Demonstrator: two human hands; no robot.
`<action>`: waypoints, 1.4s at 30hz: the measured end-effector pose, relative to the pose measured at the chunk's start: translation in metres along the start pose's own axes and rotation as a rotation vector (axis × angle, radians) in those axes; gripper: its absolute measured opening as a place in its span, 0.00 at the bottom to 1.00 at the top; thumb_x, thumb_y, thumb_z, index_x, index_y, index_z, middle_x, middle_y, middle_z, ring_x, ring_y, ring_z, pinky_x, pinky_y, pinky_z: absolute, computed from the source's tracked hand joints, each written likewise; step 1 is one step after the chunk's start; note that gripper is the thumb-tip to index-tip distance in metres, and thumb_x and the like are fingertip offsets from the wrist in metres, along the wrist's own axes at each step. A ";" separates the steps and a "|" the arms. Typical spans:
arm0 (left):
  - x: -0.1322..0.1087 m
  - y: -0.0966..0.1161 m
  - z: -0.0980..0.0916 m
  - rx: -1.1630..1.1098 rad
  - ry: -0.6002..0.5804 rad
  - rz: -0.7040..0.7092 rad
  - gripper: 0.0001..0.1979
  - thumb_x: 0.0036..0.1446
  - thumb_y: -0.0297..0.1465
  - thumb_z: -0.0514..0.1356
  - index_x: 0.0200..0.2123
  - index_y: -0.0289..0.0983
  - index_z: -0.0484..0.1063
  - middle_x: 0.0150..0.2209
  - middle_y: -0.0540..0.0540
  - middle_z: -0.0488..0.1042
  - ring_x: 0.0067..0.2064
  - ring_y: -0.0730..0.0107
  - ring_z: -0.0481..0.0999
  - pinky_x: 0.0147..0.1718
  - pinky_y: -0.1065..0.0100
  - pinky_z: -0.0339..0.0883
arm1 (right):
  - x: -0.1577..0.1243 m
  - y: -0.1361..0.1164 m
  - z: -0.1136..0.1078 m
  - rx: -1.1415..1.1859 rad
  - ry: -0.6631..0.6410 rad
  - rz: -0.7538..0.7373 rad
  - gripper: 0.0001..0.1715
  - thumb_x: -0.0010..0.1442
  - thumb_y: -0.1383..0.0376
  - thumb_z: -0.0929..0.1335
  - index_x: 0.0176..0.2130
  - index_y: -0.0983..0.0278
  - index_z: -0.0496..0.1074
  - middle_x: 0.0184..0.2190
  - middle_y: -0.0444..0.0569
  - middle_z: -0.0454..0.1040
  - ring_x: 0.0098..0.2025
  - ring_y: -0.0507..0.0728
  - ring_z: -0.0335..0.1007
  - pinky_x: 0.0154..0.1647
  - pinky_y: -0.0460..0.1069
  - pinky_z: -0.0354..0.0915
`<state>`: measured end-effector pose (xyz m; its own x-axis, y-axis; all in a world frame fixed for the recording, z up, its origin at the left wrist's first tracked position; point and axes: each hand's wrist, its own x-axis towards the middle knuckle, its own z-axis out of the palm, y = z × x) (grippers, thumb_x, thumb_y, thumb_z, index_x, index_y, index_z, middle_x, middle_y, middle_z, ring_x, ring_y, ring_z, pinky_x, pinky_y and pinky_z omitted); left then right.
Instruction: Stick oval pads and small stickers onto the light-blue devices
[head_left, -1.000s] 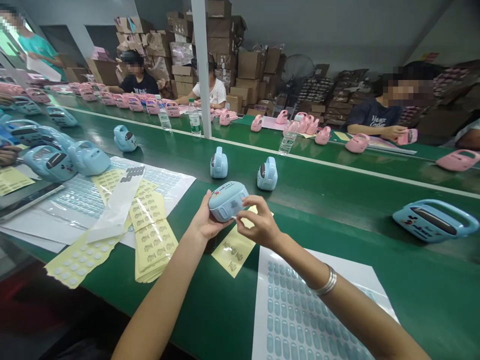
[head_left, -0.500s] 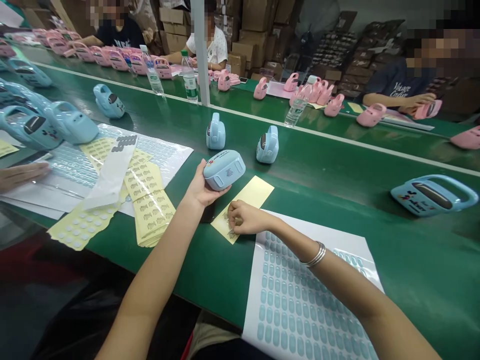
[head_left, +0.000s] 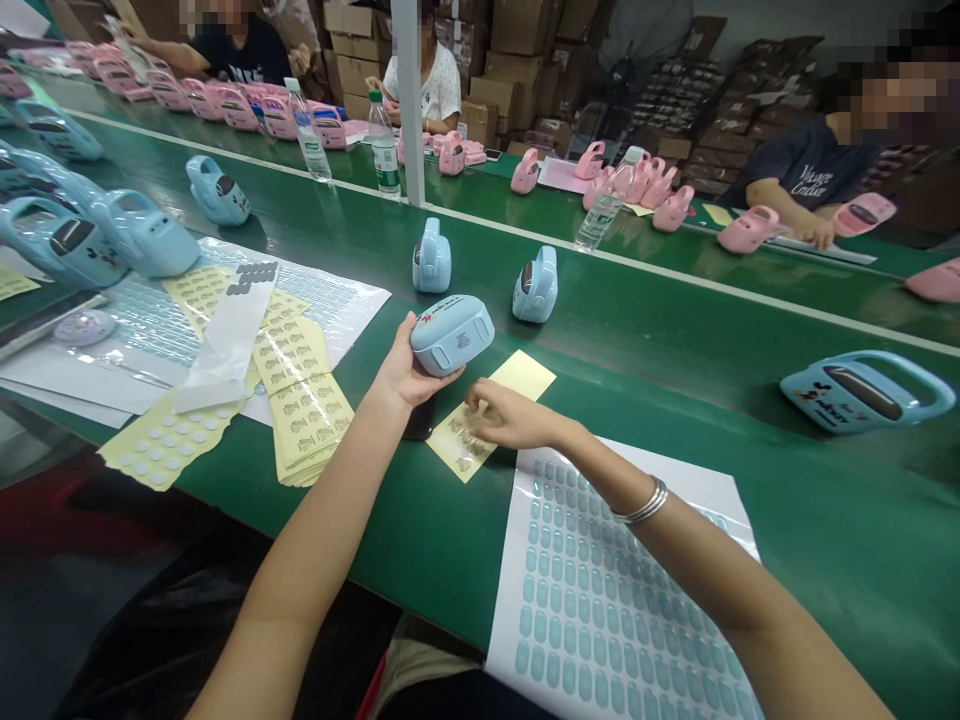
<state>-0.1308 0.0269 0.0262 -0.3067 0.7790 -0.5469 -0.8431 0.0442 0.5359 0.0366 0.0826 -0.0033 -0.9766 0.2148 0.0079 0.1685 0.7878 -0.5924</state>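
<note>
My left hand (head_left: 401, 378) is wrapped around a light-blue plastic device (head_left: 452, 340) with rounded corners. Its flat face, bearing a small printed label, is turned toward me. To the right, my right hand (head_left: 511, 414) hovers over a yellow label sheet (head_left: 531, 376) with dark print at its near end. Thumb and forefinger are curled together in a pinch; whatever lies between them is too small to make out. Under my right forearm lies a white sheet (head_left: 694, 476) covered with rows of pale-blue oval stickers. A dark flat object (head_left: 418, 422) shows below my left hand.
Two blue handled devices (head_left: 535, 286) stand just beyond, another (head_left: 862, 392) lies at right, and several cluster at left. Yellow label stacks (head_left: 311, 420) and a white strip (head_left: 225, 350) lie left. Bottles (head_left: 607, 200), a post (head_left: 409, 110) and co-workers with pink devices are across the table.
My right hand has risen slightly off the label sheet, its fingers blurred. A co-worker's hand at the left edge has left the view, uncovering a round purple object.
</note>
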 end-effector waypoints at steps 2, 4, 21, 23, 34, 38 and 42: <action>0.000 0.001 0.000 -0.008 -0.004 0.000 0.20 0.57 0.48 0.52 0.45 0.42 0.69 0.42 0.42 0.75 0.46 0.55 0.73 0.42 0.54 0.68 | -0.003 0.011 -0.011 -0.060 -0.035 0.024 0.21 0.55 0.68 0.65 0.50 0.65 0.64 0.52 0.55 0.63 0.54 0.59 0.60 0.55 0.57 0.59; 0.000 0.001 0.000 -0.020 -0.006 0.002 0.20 0.57 0.48 0.52 0.44 0.41 0.69 0.42 0.42 0.75 0.47 0.54 0.73 0.43 0.53 0.67 | -0.007 0.022 -0.017 -0.170 -0.091 0.129 0.26 0.57 0.65 0.66 0.55 0.61 0.62 0.61 0.55 0.54 0.63 0.64 0.47 0.60 0.64 0.49; -0.007 0.003 0.004 -0.009 0.012 0.028 0.15 0.58 0.45 0.53 0.41 0.43 0.69 0.37 0.46 0.76 0.40 0.60 0.75 0.42 0.54 0.68 | -0.011 0.002 0.015 -0.459 0.143 0.624 0.30 0.62 0.52 0.61 0.59 0.60 0.59 0.59 0.61 0.56 0.57 0.71 0.53 0.47 0.66 0.61; -0.009 0.004 0.005 0.009 0.003 0.021 0.15 0.59 0.45 0.52 0.43 0.43 0.68 0.36 0.47 0.76 0.38 0.61 0.76 0.42 0.54 0.69 | -0.015 0.003 0.014 -0.466 0.148 0.629 0.29 0.62 0.52 0.61 0.59 0.60 0.59 0.59 0.61 0.56 0.57 0.71 0.53 0.47 0.66 0.62; -0.011 -0.004 0.015 0.114 -0.025 0.105 0.17 0.60 0.46 0.47 0.36 0.43 0.69 0.38 0.49 0.76 0.41 0.60 0.75 0.37 0.57 0.69 | -0.040 -0.012 -0.012 -0.436 0.267 0.495 0.29 0.63 0.57 0.63 0.60 0.63 0.58 0.60 0.56 0.59 0.60 0.65 0.54 0.59 0.65 0.51; -0.017 -0.030 0.027 0.102 -0.067 0.211 0.21 0.59 0.47 0.43 0.35 0.42 0.69 0.38 0.48 0.75 0.42 0.60 0.73 0.34 0.61 0.69 | -0.105 -0.036 -0.005 -0.318 0.427 0.227 0.17 0.63 0.64 0.63 0.49 0.71 0.68 0.50 0.58 0.69 0.52 0.62 0.65 0.52 0.57 0.63; -0.029 -0.077 0.032 0.139 -0.217 0.202 0.20 0.57 0.48 0.44 0.32 0.42 0.68 0.35 0.49 0.76 0.42 0.59 0.74 0.32 0.62 0.69 | -0.178 -0.074 0.050 -0.210 0.488 0.069 0.12 0.63 0.69 0.61 0.43 0.73 0.70 0.44 0.58 0.74 0.49 0.60 0.69 0.49 0.54 0.69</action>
<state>-0.0423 0.0208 0.0218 -0.3474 0.8954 -0.2786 -0.7021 -0.0514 0.7103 0.1909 -0.0431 -0.0011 -0.7954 0.4741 0.3777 0.3021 0.8503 -0.4310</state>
